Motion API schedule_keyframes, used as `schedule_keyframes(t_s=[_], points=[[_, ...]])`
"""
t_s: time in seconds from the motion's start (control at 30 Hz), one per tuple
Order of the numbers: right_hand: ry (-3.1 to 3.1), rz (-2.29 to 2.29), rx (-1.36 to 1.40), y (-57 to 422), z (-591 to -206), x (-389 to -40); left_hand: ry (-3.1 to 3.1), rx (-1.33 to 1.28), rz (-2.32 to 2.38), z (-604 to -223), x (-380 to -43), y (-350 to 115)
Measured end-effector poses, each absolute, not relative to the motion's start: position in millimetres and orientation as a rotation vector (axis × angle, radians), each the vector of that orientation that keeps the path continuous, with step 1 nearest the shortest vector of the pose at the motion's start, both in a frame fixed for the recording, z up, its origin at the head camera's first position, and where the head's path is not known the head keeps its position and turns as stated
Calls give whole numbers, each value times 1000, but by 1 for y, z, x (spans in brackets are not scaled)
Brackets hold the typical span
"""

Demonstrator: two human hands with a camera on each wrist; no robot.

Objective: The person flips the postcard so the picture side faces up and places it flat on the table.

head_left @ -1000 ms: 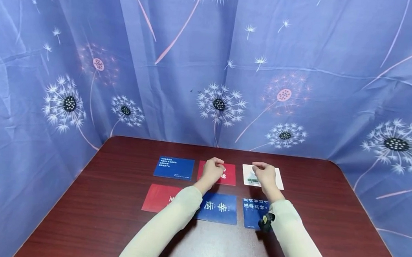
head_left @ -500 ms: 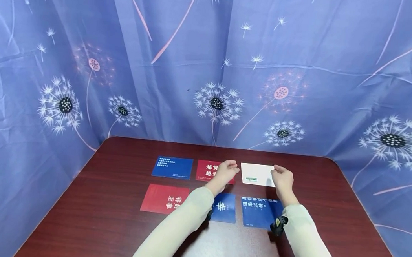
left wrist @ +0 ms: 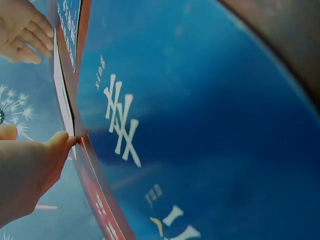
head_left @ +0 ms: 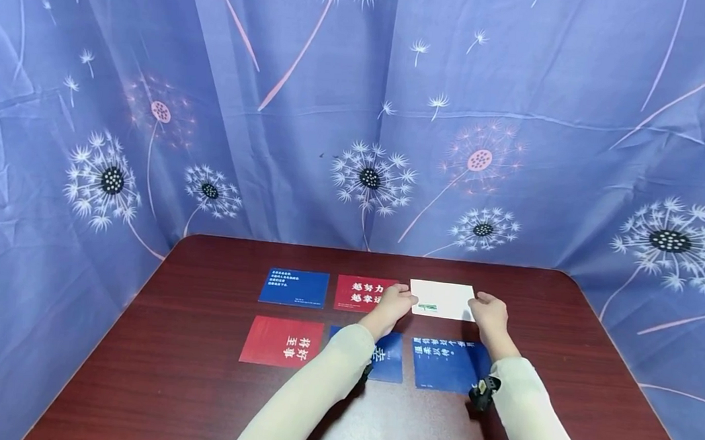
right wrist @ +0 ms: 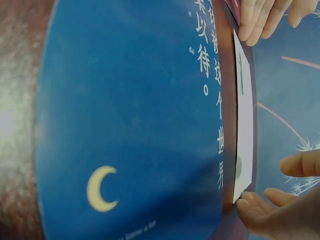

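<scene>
A white card (head_left: 441,299) with a small green picture lies at the right of the far row of cards. My left hand (head_left: 388,310) touches its left edge, thumb and fingertips right at the corner, while my wrist passes over a middle blue card (head_left: 391,365). At the opposite edge, the fingertips of my right hand (head_left: 490,317) meet the card. The right wrist view shows the white card (right wrist: 244,120) edge-on between both hands, their fingers extended, not curled round it. Left of it, a red card (head_left: 357,291) with white characters is partly covered by my left hand.
A blue card (head_left: 294,288) ends the far row at left. In the near row lie a red card (head_left: 269,341) and a blue card (head_left: 445,368) with a yellow moon. The dark red wooden table (head_left: 155,369) backs onto a blue dandelion curtain (head_left: 295,163).
Both hands have moved right: the left from over the red card to the white card's left edge, the right from over the white card to its right edge. The white card shows more fully.
</scene>
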State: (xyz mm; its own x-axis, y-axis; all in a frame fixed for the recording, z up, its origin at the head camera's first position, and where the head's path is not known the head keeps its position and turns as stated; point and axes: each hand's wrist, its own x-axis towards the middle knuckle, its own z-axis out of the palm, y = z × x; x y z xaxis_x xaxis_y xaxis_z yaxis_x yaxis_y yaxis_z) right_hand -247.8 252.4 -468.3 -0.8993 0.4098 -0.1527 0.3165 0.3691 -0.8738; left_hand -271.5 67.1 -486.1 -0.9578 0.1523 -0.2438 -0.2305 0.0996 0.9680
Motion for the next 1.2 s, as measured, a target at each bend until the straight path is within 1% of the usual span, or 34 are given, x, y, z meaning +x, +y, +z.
schedule_keyframes(t_s=[0.37, 0.63, 1.0, 1.2], points=[[-2529, 1566, -707, 254, -468, -249, 2080, -63, 2010, -492, -271, 71], [-2458, 1588, -732, 257, -468, -252, 2126, -69, 2000, -489, -269, 69], [-2380, 1703, -743, 261, -466, -251, 2185, -163, 2008, -488, -273, 64], [-2384, 1790, -702, 265, -467, -250, 2233, -151, 2030, -487, -272, 61]])
